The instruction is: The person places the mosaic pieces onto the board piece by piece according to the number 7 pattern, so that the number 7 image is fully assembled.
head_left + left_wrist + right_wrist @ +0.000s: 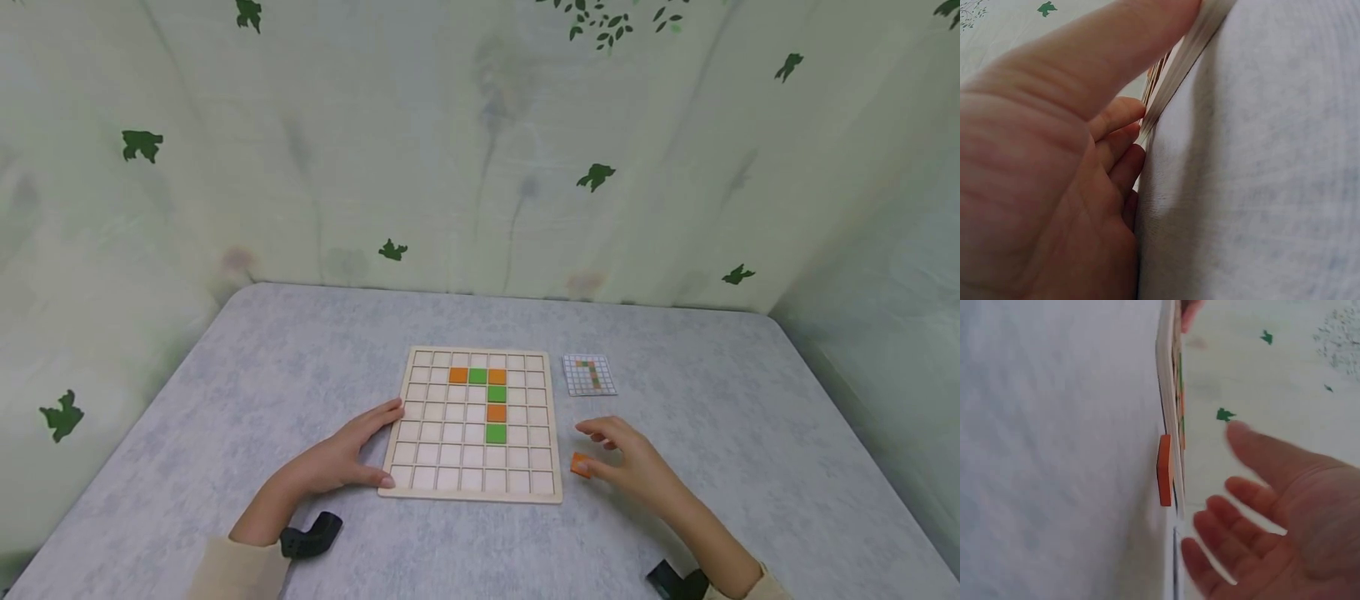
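A wooden grid board [471,498] lies flat on the table, its cells holding several orange and green square tiles. The tiles run in a row near the top, then down a column like a 7. My left hand [333,458] rests at the board's left edge, thumb near the front corner and fingertips higher up. To the board's right, a loose orange tile [578,465] lies on the table. Over it hovers my right hand [630,467], thumb and fingers spread apart. In the right wrist view the loose tile [1164,472] shows apart from the fingers.
A small pattern card [589,375] with a similar coloured 7 lies right of the board's upper corner. Black wrist devices [311,536] sit by both forearms. A pale curtain [450,167] with green leaf shapes hangs behind the grey table [315,333].
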Motion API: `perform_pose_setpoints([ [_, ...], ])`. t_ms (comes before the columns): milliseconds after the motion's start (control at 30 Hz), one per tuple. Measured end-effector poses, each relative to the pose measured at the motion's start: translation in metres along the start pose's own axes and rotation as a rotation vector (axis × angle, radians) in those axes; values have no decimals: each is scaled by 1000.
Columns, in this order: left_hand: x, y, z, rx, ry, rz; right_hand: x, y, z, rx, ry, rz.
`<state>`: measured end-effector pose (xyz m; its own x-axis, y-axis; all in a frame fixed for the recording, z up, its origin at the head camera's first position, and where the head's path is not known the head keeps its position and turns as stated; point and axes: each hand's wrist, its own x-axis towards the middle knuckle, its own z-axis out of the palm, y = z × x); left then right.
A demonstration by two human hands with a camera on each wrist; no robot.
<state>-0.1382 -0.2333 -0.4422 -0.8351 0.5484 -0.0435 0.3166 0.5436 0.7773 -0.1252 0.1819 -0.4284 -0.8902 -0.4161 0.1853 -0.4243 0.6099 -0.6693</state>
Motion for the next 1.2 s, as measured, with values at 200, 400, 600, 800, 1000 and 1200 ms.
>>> perform_pose_setpoints([
  [200, 0, 0, 0, 2, -2, 4, -7, 9, 8, -31, -48, 97],
  [400, 1, 0, 0, 0, -1, 0, -7, 7, 12, -36, -49, 142],
  [600, 0, 0, 0, -3, -3, -7, 2, -6, 9, -28, -2, 140],
  [800, -2, 0, 0, -6, -2, -1, 21, -31, 9, 10, 36, 76],
  [1000, -2, 1, 0, 2, 3, 3, 36, -45, 25, 79, 9, -13],
  [1200, -2, 0, 0, 9, 2, 9, 45, -45, 52, 115, -89, -48],
])
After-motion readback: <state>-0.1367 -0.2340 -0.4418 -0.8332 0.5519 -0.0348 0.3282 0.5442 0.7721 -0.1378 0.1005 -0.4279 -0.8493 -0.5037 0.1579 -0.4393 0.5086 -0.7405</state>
